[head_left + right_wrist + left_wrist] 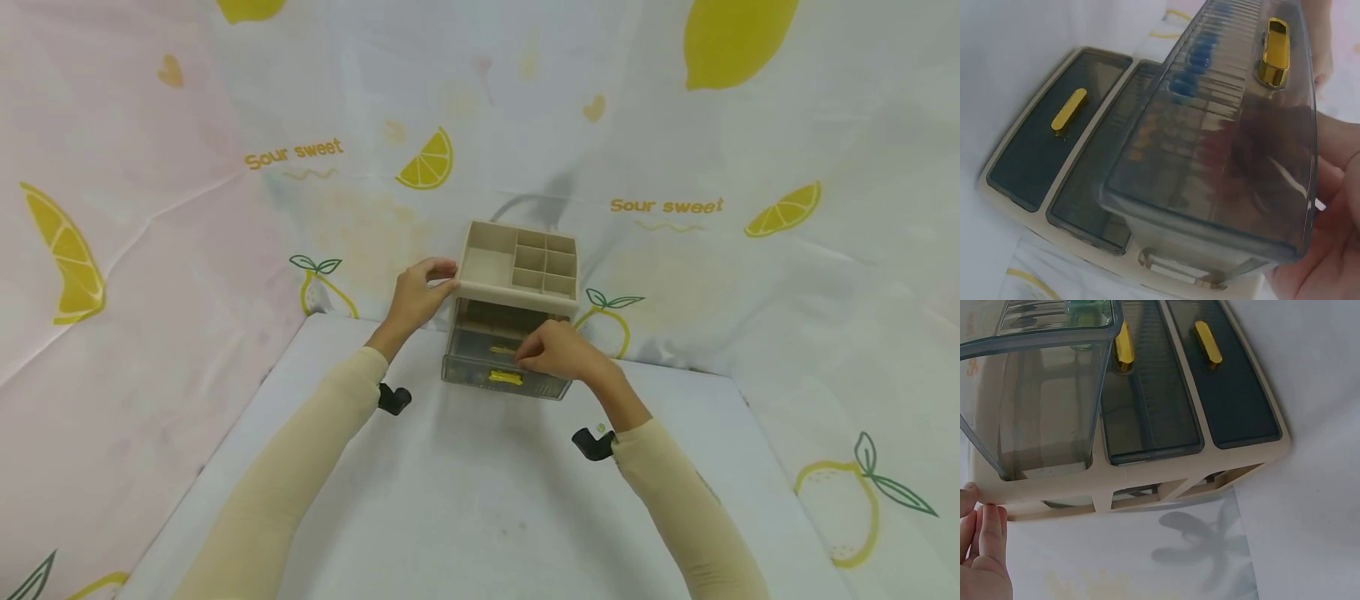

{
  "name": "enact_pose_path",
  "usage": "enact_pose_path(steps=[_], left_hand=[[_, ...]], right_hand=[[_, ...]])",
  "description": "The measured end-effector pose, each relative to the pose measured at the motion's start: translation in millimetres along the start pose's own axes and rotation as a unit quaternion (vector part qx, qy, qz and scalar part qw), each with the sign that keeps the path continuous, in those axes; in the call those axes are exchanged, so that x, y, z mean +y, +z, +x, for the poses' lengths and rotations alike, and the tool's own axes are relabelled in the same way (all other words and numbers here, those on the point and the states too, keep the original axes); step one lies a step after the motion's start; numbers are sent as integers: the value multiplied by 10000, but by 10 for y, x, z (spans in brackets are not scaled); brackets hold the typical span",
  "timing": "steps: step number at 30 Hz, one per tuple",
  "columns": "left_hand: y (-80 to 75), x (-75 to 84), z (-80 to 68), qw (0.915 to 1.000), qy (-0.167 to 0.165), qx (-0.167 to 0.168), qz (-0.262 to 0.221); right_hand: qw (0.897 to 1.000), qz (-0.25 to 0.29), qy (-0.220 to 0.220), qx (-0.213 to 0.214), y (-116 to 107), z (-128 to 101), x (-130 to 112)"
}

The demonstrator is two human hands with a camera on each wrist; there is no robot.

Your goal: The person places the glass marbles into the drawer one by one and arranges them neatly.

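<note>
A beige desk organizer [480, 287] with open top compartments stands at the far side of the table. Its top drawer [480, 367], clear grey with a yellow handle [504, 377], is pulled out toward me. My left hand [416, 296] grips the organizer's top left edge; in the left wrist view the fingers [985, 544] press on its beige frame [1147, 487]. My right hand [558, 350] lies over the pulled-out drawer [1229, 144], and its fingers [1329, 206] curl round the drawer's wall, showing through the plastic. The two lower drawers [1060, 137] are closed.
The white table cover [480, 500] stretches from the organizer to me. Lemon-print cloth [675, 125] hangs close behind and on both sides. Black camera mounts sit on my left wrist [393, 398] and right wrist [592, 442].
</note>
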State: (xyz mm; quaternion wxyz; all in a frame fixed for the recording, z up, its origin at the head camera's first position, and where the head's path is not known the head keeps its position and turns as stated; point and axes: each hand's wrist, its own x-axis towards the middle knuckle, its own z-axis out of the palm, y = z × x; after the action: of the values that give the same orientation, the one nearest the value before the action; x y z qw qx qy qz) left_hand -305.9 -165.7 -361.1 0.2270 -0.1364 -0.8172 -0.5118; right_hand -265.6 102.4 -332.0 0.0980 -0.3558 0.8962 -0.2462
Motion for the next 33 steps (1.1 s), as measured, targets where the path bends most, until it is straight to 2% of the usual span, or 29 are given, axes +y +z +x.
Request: enact_pose_path(steps=[3,5,10,13,18,22,30,33], left_hand=[[-10,11,0,10000,-3,12,14],[3,21,-11,10000,-12,0,26],[19,29,-27,10000,55,36,58],[15,25,-26,9999,91,41,97],[-2,19,10,9999,41,-27,107],[-9,34,27,9999,30,-26,112],[-9,47,1,9998,-15,28,183],[17,53,8,9998,-1,57,188]], right_hand=[[9976,268,-64,634,-25,-56,5],[9925,354,24,1171,-47,-118,28],[9687,413,233,2438,-125,-289,161],[9567,778,354,2783,-167,-411,257],[9363,1736,718,2966,-190,-603,504],[9265,1926,1080,3047,-139,-730,746],[9135,2309,1857,2788,143,-925,1143],[9191,2033,2159,2595,277,-969,1285]])
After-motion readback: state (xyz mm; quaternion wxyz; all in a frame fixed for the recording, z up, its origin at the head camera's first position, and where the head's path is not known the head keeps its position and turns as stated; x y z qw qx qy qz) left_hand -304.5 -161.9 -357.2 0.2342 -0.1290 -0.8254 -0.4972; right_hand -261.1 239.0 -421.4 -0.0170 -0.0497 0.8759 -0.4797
